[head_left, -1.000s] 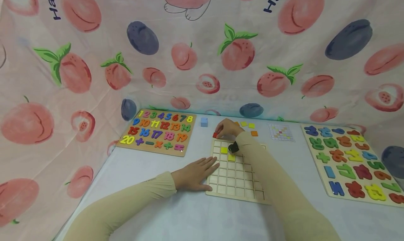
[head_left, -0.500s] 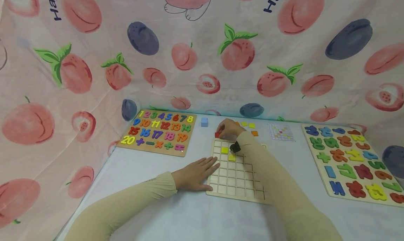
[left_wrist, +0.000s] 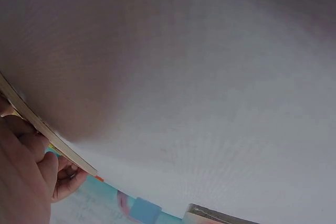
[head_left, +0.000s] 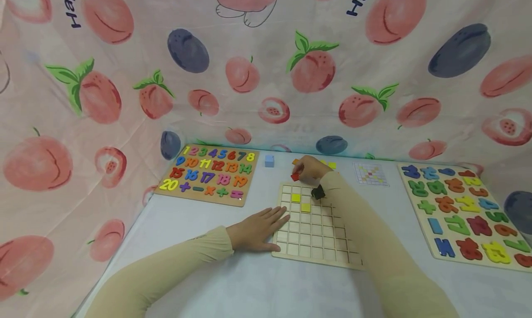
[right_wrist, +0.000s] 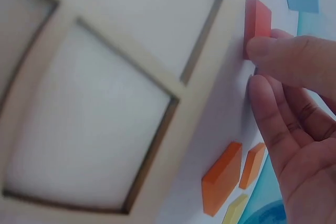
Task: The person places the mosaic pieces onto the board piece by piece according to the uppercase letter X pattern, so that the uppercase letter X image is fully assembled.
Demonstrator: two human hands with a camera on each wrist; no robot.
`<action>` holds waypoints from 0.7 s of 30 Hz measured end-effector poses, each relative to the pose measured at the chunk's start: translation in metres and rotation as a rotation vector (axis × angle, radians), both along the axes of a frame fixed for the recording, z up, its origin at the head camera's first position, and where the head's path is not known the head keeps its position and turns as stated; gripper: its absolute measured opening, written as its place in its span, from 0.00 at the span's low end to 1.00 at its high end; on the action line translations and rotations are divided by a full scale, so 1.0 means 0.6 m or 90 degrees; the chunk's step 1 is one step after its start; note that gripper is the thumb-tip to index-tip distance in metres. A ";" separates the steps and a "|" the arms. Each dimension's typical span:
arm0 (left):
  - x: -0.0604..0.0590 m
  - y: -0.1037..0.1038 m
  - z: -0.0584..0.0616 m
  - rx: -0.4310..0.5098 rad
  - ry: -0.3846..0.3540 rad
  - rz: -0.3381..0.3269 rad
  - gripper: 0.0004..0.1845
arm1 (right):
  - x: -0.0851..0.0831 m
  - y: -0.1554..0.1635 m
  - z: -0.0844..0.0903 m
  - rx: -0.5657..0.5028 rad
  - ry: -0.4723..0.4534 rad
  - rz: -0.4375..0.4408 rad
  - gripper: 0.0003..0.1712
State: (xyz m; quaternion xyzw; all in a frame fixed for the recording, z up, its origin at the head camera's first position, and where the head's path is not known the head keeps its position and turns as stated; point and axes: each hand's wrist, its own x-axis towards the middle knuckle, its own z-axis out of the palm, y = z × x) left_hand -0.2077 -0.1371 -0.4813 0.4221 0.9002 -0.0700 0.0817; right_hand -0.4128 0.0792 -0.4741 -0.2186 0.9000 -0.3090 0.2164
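Tile [right_wrist: 258, 18], red, is pinched between thumb and fingers of the right hand [head_left: 310, 168], and I see it just past the far edge of the wooden grid board [head_left: 304, 238]. From my feed I can't be sure whether it touches the table [head_left: 208, 281]. The left hand [head_left: 257, 228] rests at the board's left edge, fingers straight and a little spread. Two yellow tiles [head_left: 296, 198] sit in the board's cells, corner to corner on a slant. On the table near the right hand, I have orange tiles [right_wrist: 222, 178] and loose yellow tiles [head_left: 332, 165]. Left of these stands a blue block [head_left: 269, 161], near one number board [head_left: 199, 195]; to the right lies a printed card [head_left: 370, 174], then a second number board [head_left: 424, 223].
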 end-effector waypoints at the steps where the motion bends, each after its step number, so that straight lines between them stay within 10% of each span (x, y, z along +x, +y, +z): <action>1: 0.000 0.000 0.000 0.000 0.001 0.000 0.46 | -0.001 0.001 0.001 0.003 0.004 0.006 0.17; 21: -0.002 0.001 -0.001 -0.007 -0.010 0.002 0.46 | 0.001 0.020 -0.006 -0.033 0.025 0.016 0.15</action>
